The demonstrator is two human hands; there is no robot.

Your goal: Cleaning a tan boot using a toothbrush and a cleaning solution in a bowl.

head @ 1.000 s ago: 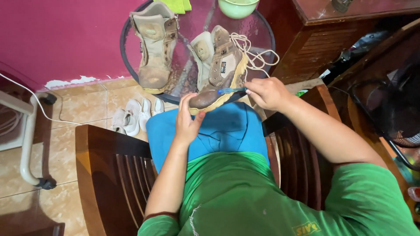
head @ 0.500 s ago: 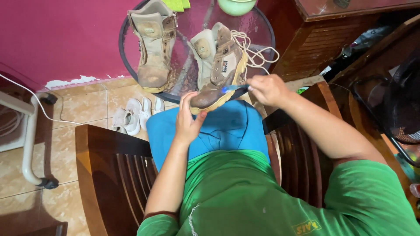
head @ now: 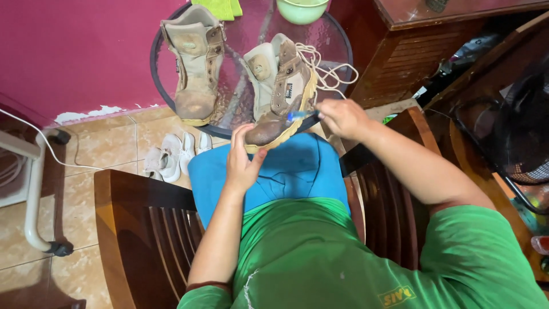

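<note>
— Brown leather boot [head: 284,97]: where is it?

— Over the blue lap, toe cupped by the left hand [head: 243,163], at five o'clock on the glass table [head: 337,43].

— Right hand [head: 342,117]?

— Pinched on a small blue tool [head: 300,115], possibly a brush. It has crept toward the sole's edge; the boot is tilted up more than before.

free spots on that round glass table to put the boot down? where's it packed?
Bare glass shows on the round glass table between the upright boot and the tilted boot the left hand steadies, and at the right rim past the laces. Crowded: the far edge with green bowl and green cloth, and the near edge, where the right hand works.
</note>
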